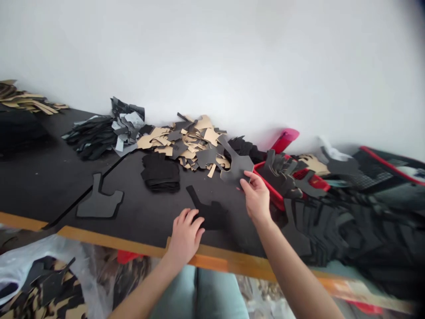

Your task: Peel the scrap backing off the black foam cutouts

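Note:
My right hand (257,195) pinches the edge of a grey cut-out piece (238,165) between thumb and fingers, raised over the tabletop. The piece has a narrow arm and a wider body. At the table's front edge my left hand (186,232) is open, its spread fingertips at the left edge of a flat black cut-out piece (210,215) of similar shape. Whether they press on it I cannot tell. A neat stack of black pieces (161,173) lies beyond my left hand. Further left, a single grey cut-out piece (101,199) lies flat on a black one.
Along the wall lie a heap of tan and grey scraps (195,141) and a pile of black pieces (96,133). A red basket (270,188) holding grey pieces stands right. Rows of dark pieces (335,226) cover the right side. Below the edge hangs a plastic bag (88,266).

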`<state>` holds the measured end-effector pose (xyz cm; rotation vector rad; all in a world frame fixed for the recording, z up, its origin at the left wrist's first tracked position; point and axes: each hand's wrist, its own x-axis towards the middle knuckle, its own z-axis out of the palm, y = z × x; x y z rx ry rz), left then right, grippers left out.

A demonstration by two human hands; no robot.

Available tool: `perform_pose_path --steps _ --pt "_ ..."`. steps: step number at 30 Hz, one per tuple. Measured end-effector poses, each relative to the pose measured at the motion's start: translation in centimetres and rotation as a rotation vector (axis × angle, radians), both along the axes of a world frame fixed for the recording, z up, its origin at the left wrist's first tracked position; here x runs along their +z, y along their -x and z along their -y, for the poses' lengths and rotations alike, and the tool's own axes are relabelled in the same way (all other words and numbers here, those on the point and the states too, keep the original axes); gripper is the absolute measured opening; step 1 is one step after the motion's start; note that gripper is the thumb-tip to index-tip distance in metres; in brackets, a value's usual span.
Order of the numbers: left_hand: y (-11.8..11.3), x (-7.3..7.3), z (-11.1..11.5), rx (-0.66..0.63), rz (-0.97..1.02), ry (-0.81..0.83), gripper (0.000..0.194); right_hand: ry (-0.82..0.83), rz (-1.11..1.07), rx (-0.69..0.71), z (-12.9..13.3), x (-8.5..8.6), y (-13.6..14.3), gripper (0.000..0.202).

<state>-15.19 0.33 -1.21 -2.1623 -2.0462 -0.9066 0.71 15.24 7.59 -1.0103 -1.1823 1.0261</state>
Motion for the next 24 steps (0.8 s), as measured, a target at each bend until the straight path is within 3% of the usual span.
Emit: perform_pose_path --steps 6,10,13,17,19,24 --pt "0.1 0.3 0.3 -0.011 0.051 0.006 0.019 0.198 -0.174 0.054 4.5 -2.8 0.2 0.043" --pt "-0.5 1.5 -0.1 -0.016 0.265 -0.059 0.02 0.249 -0.217 0.074 6.3 -4.1 1.0 0.044" --pt "-1.8 2.6 -1.2 -0.024 0.618 -0.018 0.025 0.283 -0.177 0.084 7.9 -5.0 2.1 0.044" --pt "-3.2 3.4 -3.0 -0.011 1.283 0.126 0.029 0.32 -0.111 0.135 9.6 -5.8 2.8 0.042" --pt "-3.2 3.3 -3.5 -0.004 1.443 0.108 0.032 0.317 -0.109 0.166 9.7 -5.9 2.5 0.042" --pt "-2.0 2.8 -3.7 -0.011 1.329 0.157 0.028 0.275 -0.037 0.176 7.8 -5.9 0.7 0.037"
